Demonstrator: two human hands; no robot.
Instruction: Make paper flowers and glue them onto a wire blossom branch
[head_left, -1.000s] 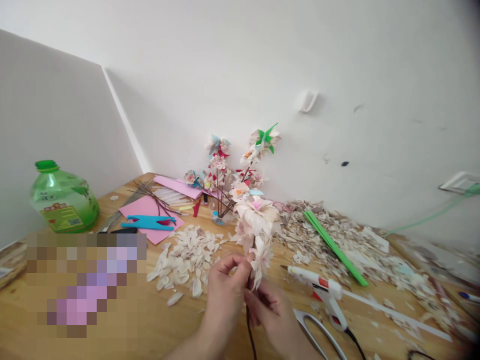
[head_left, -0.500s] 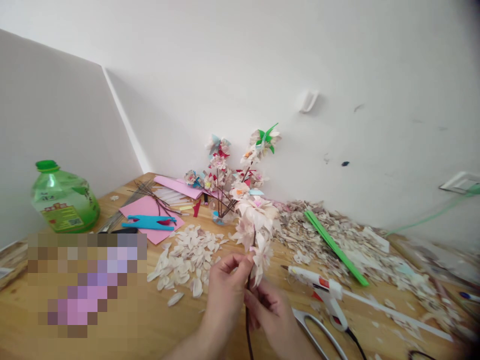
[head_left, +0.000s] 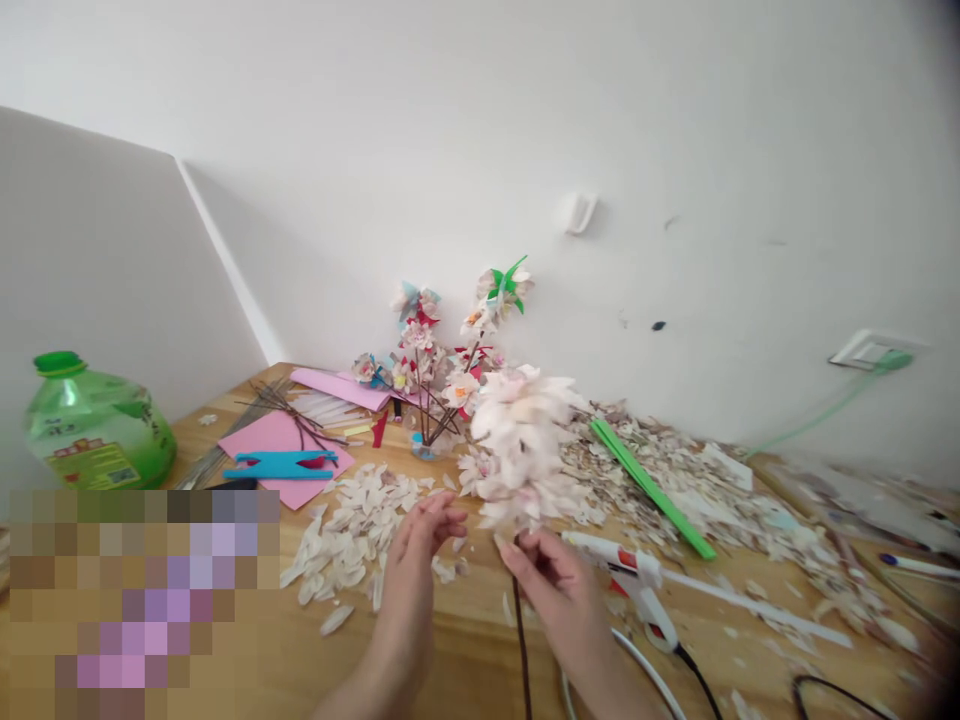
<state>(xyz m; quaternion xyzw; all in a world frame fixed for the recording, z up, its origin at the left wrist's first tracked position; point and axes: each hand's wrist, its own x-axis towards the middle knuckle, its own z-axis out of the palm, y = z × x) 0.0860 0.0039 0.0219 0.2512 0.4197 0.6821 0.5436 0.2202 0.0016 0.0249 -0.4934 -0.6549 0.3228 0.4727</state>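
Note:
My right hand point(head_left: 559, 580) pinches the thin brown stem point(head_left: 523, 650) of a flower branch just below its blossoms. Large whitish-pink petal flowers point(head_left: 525, 420) crowd the branch top, slightly blurred. To the left, my left hand point(head_left: 424, 545) is off the branch, its fingers loosely curled and apart with nothing in them. Behind it lies a pile of loose pale petals point(head_left: 352, 530). A white hot glue gun point(head_left: 622, 560) rests just beyond my right hand, and scissor handles point(head_left: 645, 670) show partly behind my right wrist.
Other flower branches point(head_left: 431, 400) stand in a small clear holder near the wall. Dried petals point(head_left: 645, 470) spread along the right, with green strips point(head_left: 652, 490) on top. At left are a green-capped bottle point(head_left: 97, 430), pink paper point(head_left: 262, 440) and a blue paper piece point(head_left: 281, 465). A blurred-out patch covers the lower left.
My left hand has let go of the branch and moved left. The right hand keeps the stem, and the flowers have turned. The whole view has shifted slightly.

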